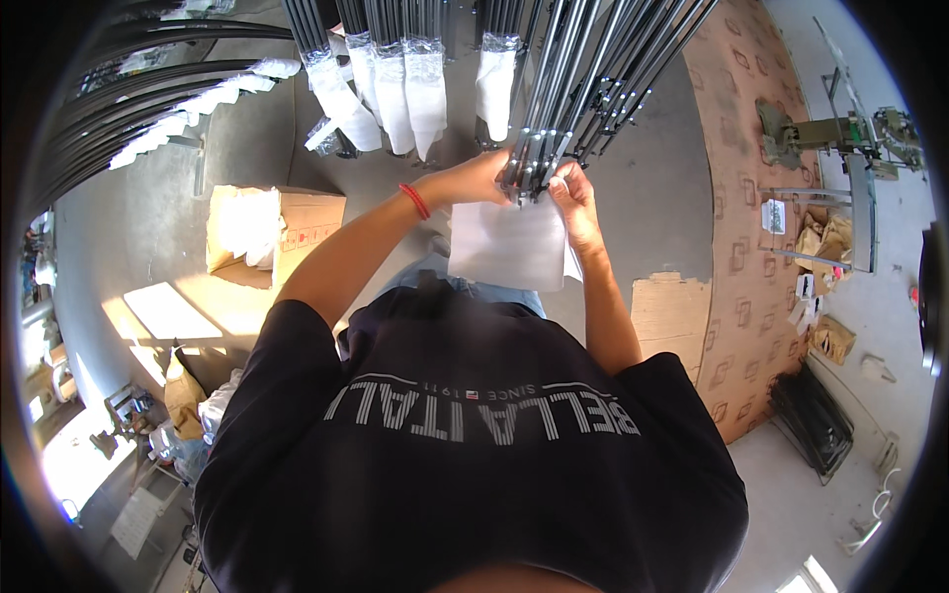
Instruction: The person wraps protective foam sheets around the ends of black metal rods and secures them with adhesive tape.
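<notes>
A bundle of thin black metal rods (546, 143) slants down from the top, with clear film around its lower end. My left hand (476, 180), a red band at its wrist, is closed against the bundle's left side; its fingertips are partly hidden. On the other side my right hand (577, 203) is closed, thumb and fingers pinched by the rod ends at the upper right edge of a white wrapping sheet (509, 247). The sheet hangs just below the rod ends, in front of my lap.
Several rod bundles with white-wrapped ends (425, 99) hang ahead, and more rods (168, 104) stand at the far left. An opened cardboard box (311, 232) with white material is on the left floor. A patterned brown sheet (741, 237) and metal frame (862, 217) lie right.
</notes>
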Available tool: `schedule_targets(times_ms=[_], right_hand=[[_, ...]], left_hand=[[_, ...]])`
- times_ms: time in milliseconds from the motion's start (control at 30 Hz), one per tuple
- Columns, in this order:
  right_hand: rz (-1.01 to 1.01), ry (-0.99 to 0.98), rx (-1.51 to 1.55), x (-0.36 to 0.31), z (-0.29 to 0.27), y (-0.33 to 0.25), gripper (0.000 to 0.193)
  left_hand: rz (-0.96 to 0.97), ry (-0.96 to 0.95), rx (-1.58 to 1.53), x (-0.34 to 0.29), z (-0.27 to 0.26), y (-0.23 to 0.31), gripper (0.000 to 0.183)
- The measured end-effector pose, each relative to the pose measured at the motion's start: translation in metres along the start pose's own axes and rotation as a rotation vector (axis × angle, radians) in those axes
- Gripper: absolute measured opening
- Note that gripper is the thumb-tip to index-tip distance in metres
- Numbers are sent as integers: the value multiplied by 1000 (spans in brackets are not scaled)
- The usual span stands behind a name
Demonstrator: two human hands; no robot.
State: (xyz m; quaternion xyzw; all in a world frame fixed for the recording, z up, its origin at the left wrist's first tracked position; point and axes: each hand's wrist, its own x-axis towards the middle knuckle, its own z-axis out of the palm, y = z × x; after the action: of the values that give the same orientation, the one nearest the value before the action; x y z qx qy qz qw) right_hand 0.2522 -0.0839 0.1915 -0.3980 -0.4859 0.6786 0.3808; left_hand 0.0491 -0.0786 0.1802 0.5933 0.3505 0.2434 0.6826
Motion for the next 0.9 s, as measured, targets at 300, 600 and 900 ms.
schedule_targets(times_ms=[300, 600, 900], right_hand=[[46, -115, -68, 3, -13, -13, 11], [18, 23, -35, -1, -15, 17, 12], [-72, -53, -538, 10, -11, -5, 22]], left_hand=[[0, 28, 239, 5, -8, 8, 46], [50, 200, -79, 8, 0, -2, 32], [25, 232, 139, 12, -6, -10, 38]])
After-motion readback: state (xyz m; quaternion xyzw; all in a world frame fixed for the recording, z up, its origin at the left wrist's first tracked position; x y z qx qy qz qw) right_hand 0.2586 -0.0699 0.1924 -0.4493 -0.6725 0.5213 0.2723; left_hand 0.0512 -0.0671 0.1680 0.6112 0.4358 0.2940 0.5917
